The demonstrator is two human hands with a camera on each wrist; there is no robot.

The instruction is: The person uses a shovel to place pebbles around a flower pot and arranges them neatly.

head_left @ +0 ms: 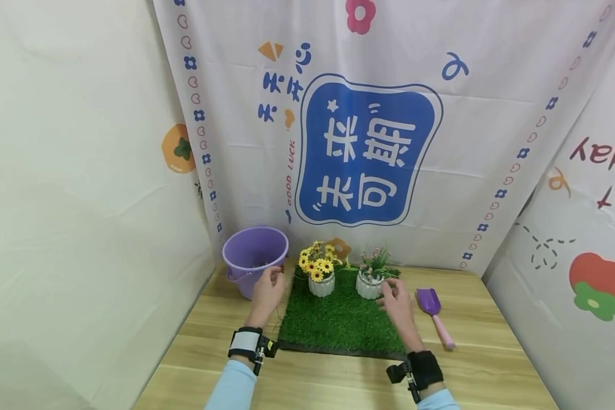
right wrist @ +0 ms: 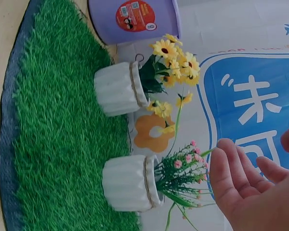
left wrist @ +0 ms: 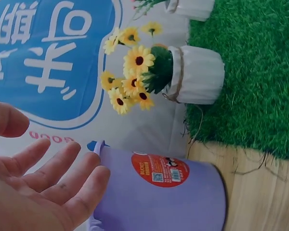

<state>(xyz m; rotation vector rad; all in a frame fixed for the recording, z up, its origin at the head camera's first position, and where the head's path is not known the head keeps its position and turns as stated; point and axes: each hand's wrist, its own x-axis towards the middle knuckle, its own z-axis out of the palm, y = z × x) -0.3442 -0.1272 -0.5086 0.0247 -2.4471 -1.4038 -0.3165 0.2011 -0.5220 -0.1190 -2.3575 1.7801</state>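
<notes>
My left hand (head_left: 267,291) is raised in front of the purple bucket (head_left: 246,273), its fingers loosely bent and holding nothing. In the left wrist view the fingers overlap the bucket's rim, and a red round label (left wrist: 160,170) shows on its wall. My right hand (head_left: 397,307) hovers just right of a white ribbed pot (head_left: 369,287) with small pink flowers (right wrist: 185,163); its relaxed fingers hold nothing. Between the hands stands another white pot (head_left: 322,286), with yellow flowers (head_left: 316,263) and twine around its neck. Both pots are upright on a green turf mat (head_left: 343,322).
A purple scoop (head_left: 429,302) with a pink handle lies on the wooden table (head_left: 471,324) right of the mat. Behind the table hangs a white printed cloth (head_left: 246,171). Thin dark strands (left wrist: 260,166) stick out from the mat's left edge. Some dark contents show inside the bucket.
</notes>
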